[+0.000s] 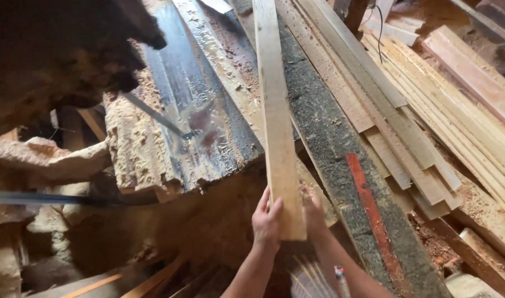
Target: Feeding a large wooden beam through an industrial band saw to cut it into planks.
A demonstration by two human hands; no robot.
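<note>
A long pale wooden plank runs from the top of the head view down to the lower middle. My left hand grips its near end from the left side. On the right side of the same end sits my right hand, fingers pressed on the plank's edge. The plank lies over a metal machine table dusted with sawdust.
A dark gritty beam with a red strip slopes beside the plank. Many stacked boards fill the right side. Heaps of sawdust cover the left. A thin metal rod crosses the machine table.
</note>
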